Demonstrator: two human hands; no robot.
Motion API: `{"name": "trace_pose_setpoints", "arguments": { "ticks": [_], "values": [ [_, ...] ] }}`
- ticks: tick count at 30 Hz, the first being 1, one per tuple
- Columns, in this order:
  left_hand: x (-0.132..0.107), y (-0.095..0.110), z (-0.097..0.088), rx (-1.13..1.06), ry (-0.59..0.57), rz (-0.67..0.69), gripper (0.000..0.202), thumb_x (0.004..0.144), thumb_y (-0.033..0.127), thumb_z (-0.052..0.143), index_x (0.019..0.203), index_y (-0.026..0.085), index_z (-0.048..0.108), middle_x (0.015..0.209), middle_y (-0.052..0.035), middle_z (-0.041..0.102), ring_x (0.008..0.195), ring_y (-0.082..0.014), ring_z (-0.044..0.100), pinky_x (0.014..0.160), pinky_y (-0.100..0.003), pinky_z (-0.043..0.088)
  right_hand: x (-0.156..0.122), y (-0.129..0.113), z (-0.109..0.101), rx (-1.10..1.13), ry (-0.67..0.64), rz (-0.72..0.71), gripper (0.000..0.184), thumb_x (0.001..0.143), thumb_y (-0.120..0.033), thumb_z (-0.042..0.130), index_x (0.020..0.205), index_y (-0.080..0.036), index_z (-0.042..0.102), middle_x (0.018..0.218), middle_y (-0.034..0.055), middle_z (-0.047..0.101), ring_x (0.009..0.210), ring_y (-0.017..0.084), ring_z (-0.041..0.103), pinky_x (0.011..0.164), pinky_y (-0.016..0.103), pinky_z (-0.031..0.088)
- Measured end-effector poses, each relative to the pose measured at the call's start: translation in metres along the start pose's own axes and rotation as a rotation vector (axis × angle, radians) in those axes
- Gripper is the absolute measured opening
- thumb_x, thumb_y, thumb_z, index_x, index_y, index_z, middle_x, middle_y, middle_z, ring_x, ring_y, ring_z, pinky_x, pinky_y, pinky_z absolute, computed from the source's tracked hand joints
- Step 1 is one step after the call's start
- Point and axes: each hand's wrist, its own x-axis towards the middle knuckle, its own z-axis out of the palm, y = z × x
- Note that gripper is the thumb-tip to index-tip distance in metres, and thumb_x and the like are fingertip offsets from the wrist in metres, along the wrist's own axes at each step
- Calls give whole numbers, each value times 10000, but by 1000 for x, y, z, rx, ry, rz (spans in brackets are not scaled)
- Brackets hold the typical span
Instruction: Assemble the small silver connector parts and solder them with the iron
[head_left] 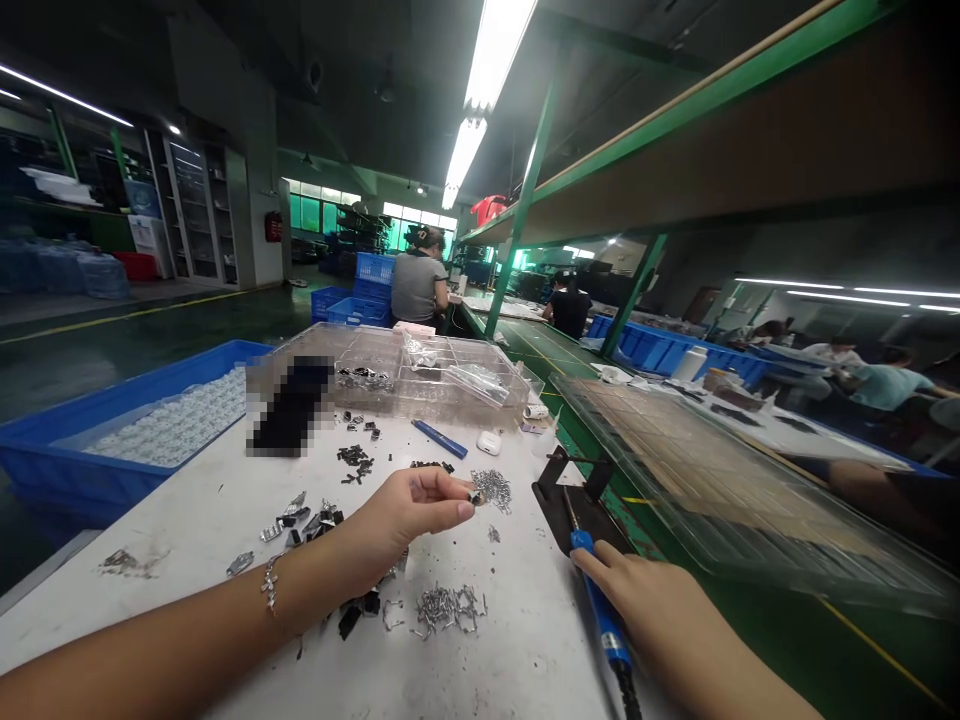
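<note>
The left hand (420, 508) pinched a small part (476, 496) above the white surface (195, 510), beside piled metal pieces (496, 490); the right hand (645, 595) gripped a blue screwdriver (613, 642) — steady pinching, fingertips clear of its bit (573, 510), seemed best.

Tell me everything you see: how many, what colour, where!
table: one, white, centre foreground
electric screwdriver: one, blue, at the right hand
tool stand: one, black, table's right edge
small parts: many, silver and black, across the table
slim tool: one, blue, beyond the left hand
earbud case: one, white, beside the slim tool
divided tray: one, clear, table's far end
pixelated object: one, black, by the divided tray
bin: one, blue, left, holding white pieces
plastic panels: count unclear, clear, right
fire extinguisher: one, red, left background
people: several, mixed tops, background
tube lights: several, white, overhead
bracelet: one, silver, left wrist
left hand: one, bare, pinching a small part
right hand: one, bare, on the electric screwdriver
</note>
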Motion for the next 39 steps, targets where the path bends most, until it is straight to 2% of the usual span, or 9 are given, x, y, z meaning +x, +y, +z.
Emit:
{"name": "trace_pose_setpoints", "arguments": {
  "ticks": [4,9,11,13,16,18,25,32,39],
  "values": [
    [-5,2,4,238,-81,48,202,708,307,735,775,172,600,1046,-84,607,827,-177,556,724,-305,424,0,-2,-5,64,-134,-6,526,615,134,433,958,-215,626,786,35,680,601,206,665,467,274,321],
    [-12,-4,13,710,-130,222,133,708,193,688,765,189,568,920,-28,640,716,-152,493,669,-286,410,-2,-15,-18,147,51,95,564,700,35,508,1217,-187,538,914,127,662,798,316,622,727,457,431],
    [-13,-11,14,853,-176,361,138,714,110,634,776,191,540,926,-23,634,790,-166,517,716,-286,416,-2,-33,-28,527,133,155,468,818,-86,505,1266,-217,467,1017,124,630,849,283,597,750,433,436],
    [-13,-18,15,966,-230,484,176,721,41,567,810,187,526,949,-38,618,885,-185,531,783,-294,416,-2,-54,-35,1113,59,251,321,918,-302,461,1232,-237,444,990,85,612,784,207,589,704,346,461],
    [-16,-24,16,1063,-291,520,289,740,-5,477,952,189,512,997,-63,596,941,-199,533,807,-298,426,0,-83,-35,1816,-89,324,395,865,-504,518,1132,-216,476,1025,71,569,662,138,557,637,294,459],
    [-20,-23,19,1089,-327,482,349,760,-11,443,1039,194,486,1006,-67,593,934,-200,543,794,-294,436,2,-93,-29,2038,-107,350,449,810,-533,593,1093,-197,498,1000,61,566,639,118,541,606,269,433],
    [-26,-21,29,1116,-415,528,287,869,55,395,1111,183,483,939,-72,626,846,-196,567,762,-279,437,5,-96,-21,2163,-75,395,391,796,-531,618,849,-147,565,561,-31,527,501,95,470,520,224,339],
    [-23,-24,28,1136,-372,545,279,837,121,522,1103,200,494,1060,-75,615,956,-223,557,825,-324,411,0,-96,-23,2257,-65,449,373,772,-496,661,776,-145,534,635,-16,582,446,54,439,503,205,320],
    [-22,-28,28,1130,-251,539,87,800,198,588,857,197,523,821,-44,611,766,-194,562,669,-287,409,-2,-96,-24,2269,-57,472,371,755,-488,682,765,-144,542,613,-29,553,435,53,418,490,203,306]
  ]
}}
